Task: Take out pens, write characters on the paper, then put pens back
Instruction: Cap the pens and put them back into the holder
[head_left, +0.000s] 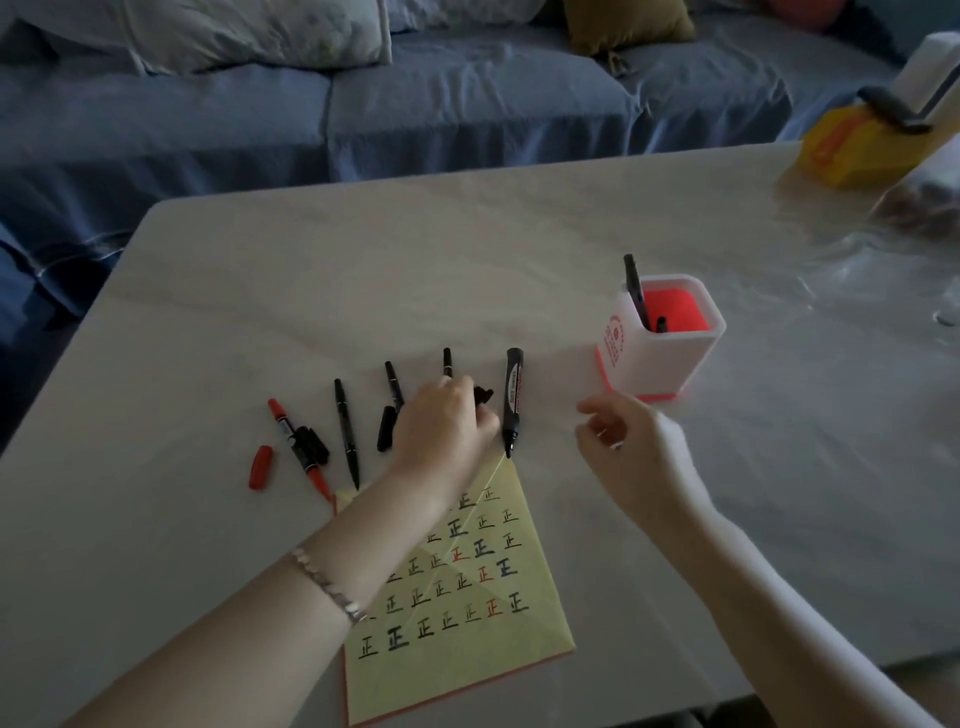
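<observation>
Presently, likely recapping the pens (345, 431).
Left hand (447, 421) pinches a black cap (483, 396) at 12 o'clock of the paper (543, 618); right hand (623, 441) hangs loosely spread. Seat caps squarely before filling the holder (670, 358), 2 o'clock.

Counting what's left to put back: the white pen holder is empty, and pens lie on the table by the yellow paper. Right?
No. The head view shows a black pen standing in the white pen holder. Pens do lie on the table by the yellow paper.
</observation>
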